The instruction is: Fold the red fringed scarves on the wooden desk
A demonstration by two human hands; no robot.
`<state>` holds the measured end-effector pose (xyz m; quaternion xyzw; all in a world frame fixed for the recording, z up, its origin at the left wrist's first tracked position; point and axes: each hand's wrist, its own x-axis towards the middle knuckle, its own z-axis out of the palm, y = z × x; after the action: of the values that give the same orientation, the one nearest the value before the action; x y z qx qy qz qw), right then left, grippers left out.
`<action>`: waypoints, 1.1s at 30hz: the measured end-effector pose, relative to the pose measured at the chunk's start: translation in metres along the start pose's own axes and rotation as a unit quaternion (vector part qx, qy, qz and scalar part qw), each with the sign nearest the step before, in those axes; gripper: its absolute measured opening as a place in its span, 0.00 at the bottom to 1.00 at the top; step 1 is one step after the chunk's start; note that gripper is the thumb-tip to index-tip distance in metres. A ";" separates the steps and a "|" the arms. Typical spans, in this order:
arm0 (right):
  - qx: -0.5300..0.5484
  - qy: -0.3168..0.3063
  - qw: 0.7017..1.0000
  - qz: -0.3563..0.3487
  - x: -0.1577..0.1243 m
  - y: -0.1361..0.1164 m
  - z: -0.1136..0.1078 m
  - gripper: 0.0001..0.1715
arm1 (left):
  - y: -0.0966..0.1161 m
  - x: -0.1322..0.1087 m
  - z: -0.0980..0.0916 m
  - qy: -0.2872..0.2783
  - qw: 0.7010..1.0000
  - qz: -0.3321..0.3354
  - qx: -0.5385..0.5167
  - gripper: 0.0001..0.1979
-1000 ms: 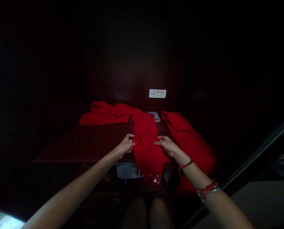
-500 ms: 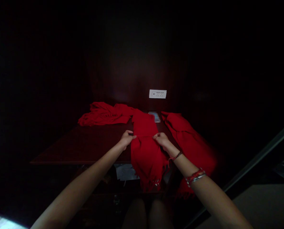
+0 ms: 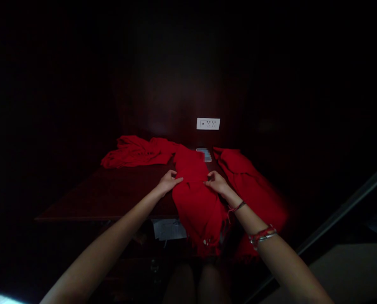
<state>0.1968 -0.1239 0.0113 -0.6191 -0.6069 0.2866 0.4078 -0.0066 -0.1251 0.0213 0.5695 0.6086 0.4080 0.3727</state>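
A red fringed scarf (image 3: pixel 193 166) lies over the dark wooden table, its fringed end hanging down past the front edge. A crosswise fold runs over it between my hands. At its left edge, my left hand (image 3: pixel 168 182) has its thumb on top of the cloth and its fingers along the side. Across from it, my right hand (image 3: pixel 216 183) grips the right edge between thumb and forefinger. The scarf's far part runs left into a crumpled red heap (image 3: pixel 138 152). Further right lies another red scarf (image 3: pixel 248 181), long and fringed.
Behind the table (image 3: pixel 90 194), a white socket plate (image 3: pixel 208 123) is fixed to the dark wall. A flat pixelated object (image 3: pixel 206 155) lies near the wall between the scarves. Pale papers (image 3: pixel 169 229) show under the tabletop. A dark slanting edge (image 3: pixel 343 211) crosses at right.
The fingers of my right hand have spread slightly at the scarf's edge. The hanging fringed end has swung a little to the right. My left hand stays at the left edge.
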 end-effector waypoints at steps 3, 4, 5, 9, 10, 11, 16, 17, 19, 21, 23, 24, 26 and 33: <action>-0.001 0.029 0.999 0.024 0.005 0.001 0.004 0.14 | -0.008 0.016 0.004 0.034 0.999 0.017 0.029 0.08; 0.001 0.043 0.999 0.033 0.006 0.003 0.004 0.14 | -0.011 0.019 0.004 0.041 0.999 0.013 0.029 0.07; -0.004 0.058 0.998 0.037 0.006 0.006 0.002 0.13 | -0.014 0.021 0.003 0.048 0.998 0.010 0.032 0.07; -0.123 0.048 0.991 -0.007 -0.001 0.015 -0.010 0.11 | -0.018 0.012 0.000 0.046 0.985 0.060 0.154 0.11; -0.164 0.020 0.986 -0.023 -0.003 0.013 -0.013 0.11 | -0.018 0.007 0.001 0.034 0.975 0.091 0.199 0.14; -0.200 -0.008 0.979 -0.036 -0.005 0.010 -0.015 0.13 | -0.018 0.002 0.002 0.020 0.963 0.123 0.238 0.19; -0.262 0.003 0.953 -0.152 -0.014 -0.013 -0.014 0.18 | -0.014 -0.013 0.009 -0.031 0.929 0.175 0.323 0.42; -0.263 0.016 0.948 -0.182 -0.016 -0.017 -0.013 0.19 | -0.012 -0.012 0.008 -0.043 0.928 0.182 0.323 0.39; -0.274 0.029 0.933 -0.229 -0.020 -0.023 -0.008 0.19 | -0.009 -0.003 0.004 -0.056 0.928 0.214 0.301 0.23; -0.312 0.030 0.911 -0.268 -0.023 -0.028 -0.002 0.19 | -0.006 0.014 -0.003 -0.026 0.936 0.243 0.253 0.11; -0.361 0.016 0.878 -0.314 -0.024 -0.034 0.004 0.19 | -0.004 0.037 -0.009 0.036 0.952 0.235 0.195 0.10; -0.384 0.002 0.858 -0.341 -0.024 -0.037 0.007 0.19 | -0.003 0.049 -0.010 0.062 0.960 0.220 0.164 0.09; -0.423 -0.028 0.814 -0.397 -0.021 -0.043 0.013 0.19 | -0.003 0.071 -0.010 0.068 0.978 0.180 0.081 0.10; -0.443 -0.034 0.746 -0.495 -0.011 -0.031 0.024 0.11 | -0.009 0.103 0.004 -0.052 0.991 0.102 -0.064 0.10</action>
<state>0.1597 -0.1328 0.0240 -0.3325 -0.9006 -0.2357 0.1510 -0.0140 -0.0224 0.0123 0.6241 0.4995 0.4520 0.3959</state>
